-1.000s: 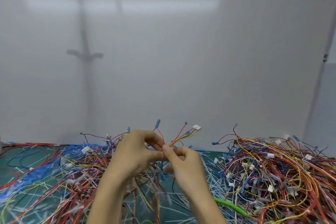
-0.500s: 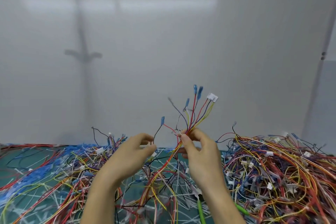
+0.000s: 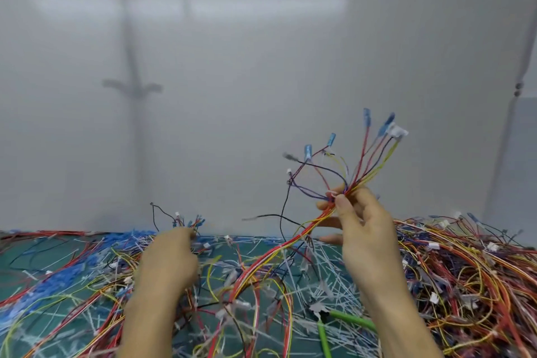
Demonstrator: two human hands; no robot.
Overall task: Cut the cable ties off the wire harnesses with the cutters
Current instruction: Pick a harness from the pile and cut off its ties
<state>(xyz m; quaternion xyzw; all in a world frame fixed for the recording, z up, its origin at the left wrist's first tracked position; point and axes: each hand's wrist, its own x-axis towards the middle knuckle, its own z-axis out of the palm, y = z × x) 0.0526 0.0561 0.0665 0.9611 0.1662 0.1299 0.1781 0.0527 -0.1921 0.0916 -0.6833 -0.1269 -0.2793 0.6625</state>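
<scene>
Two heaps of wire close in on the bench from either side. Between them we have only a narrow lane of green mat (image 3: pixel 26 260), itself strewn with pale cut cable ties (image 3: pixel 325 270). The right heap (image 3: pixel 470 276) is the taller and denser and reaches the right edge of view. The left heap (image 3: pixel 81 288) lies flatter, with a blue streak through it. The mat's far edge meets a plain grey-white wall (image 3: pixel 261 90), and the air above the bench is open all the way up.

Our right hand (image 3: pixel 363 238) is raised into that open air, thumb and forefinger pinching a harness (image 3: pixel 315 220) just below where it fans out. Above the pinch the red, yellow, purple and black strands spread apart, tipped with blue sleeves and one white plug (image 3: pixel 398 132). Any marking on the plug is too blurred to read. Below the pinch the strands run together as one red-and-yellow bundle, sloping down to the left onto the mat.

Our left hand (image 3: pixel 171 259) is low over the left heap, its back toward us and its fingertips among the wires. Whether it grips anything we cannot tell.

The cutters (image 3: pixel 348 318), green-handled, lie on the mat just beside our right forearm, in neither hand.
</scene>
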